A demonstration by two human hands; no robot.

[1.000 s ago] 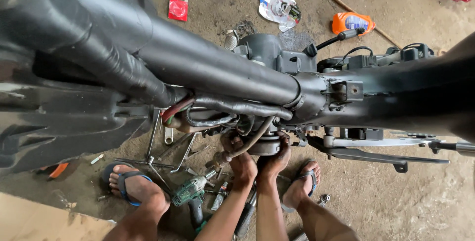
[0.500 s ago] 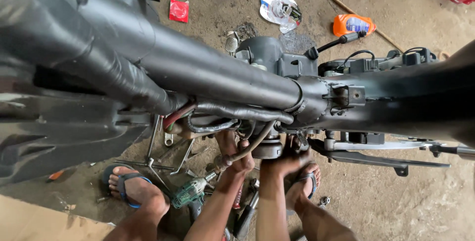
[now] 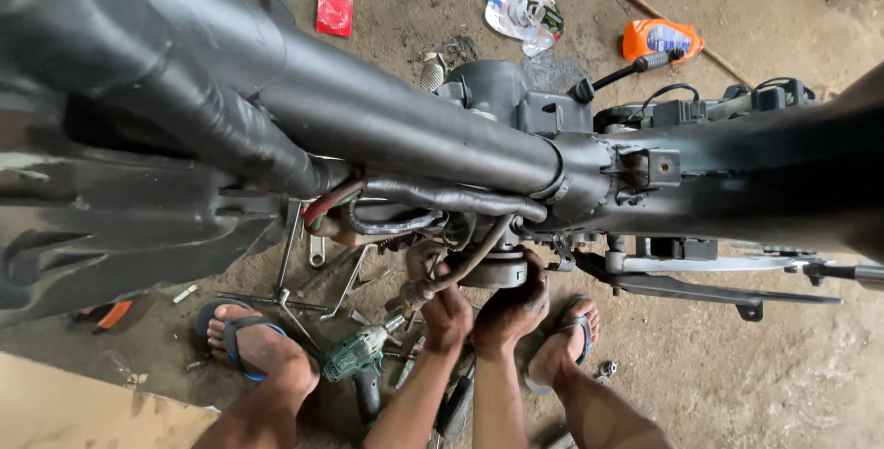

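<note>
I look down over a black motorcycle frame (image 3: 414, 127) whose thick tubes cross the view. Below the frame, my left hand (image 3: 448, 315) reaches up under the tangle of hoses and cables and grips something small there; the frame hides what it is. My right hand (image 3: 512, 306) is cupped around a round dark metal engine part (image 3: 493, 271) just beneath the main tube. Both hands are grimy. My feet in sandals (image 3: 241, 338) rest on the dirt floor on either side.
A green cordless drill (image 3: 354, 357) and several wrenches (image 3: 313, 274) lie on the ground by my left foot. Farther off lie an orange bottle (image 3: 659, 39), a red packet (image 3: 333, 14) and a crumpled plastic wrapper (image 3: 521, 9). A side stand (image 3: 700, 291) sticks out at right.
Both hands have risen slightly and closed in tighter on the round part under the frame. The camera has shifted a little; the frame has not moved.
</note>
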